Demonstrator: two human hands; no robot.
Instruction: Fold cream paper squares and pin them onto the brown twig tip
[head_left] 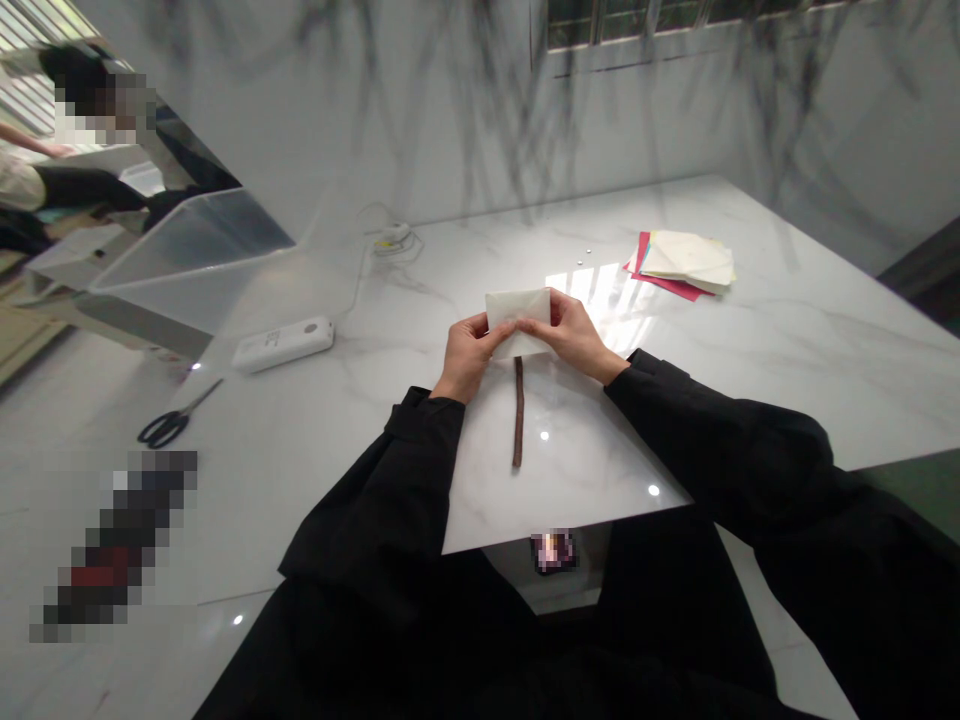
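Observation:
Between my two hands is a small cream sheet of paper (519,306), held upright with its face towards me. My left hand (466,357) pinches its left side, and my right hand (576,332) pinches the right side. Both thumbs press on the front near the middle and almost meet; the other fingers are mostly hidden behind the paper. Just below it, a thin brown stick (518,415) lies on the white marbled table (420,300), its far end close to the paper's lower edge.
To the right rests a stack of cream and red papers (686,262). Black-handled scissors (176,418) and a white oblong device (285,343) lie to the left. A thin cable (394,240) is near the wall. Another person (90,150) is at the far left, behind a clear plastic box (202,245).

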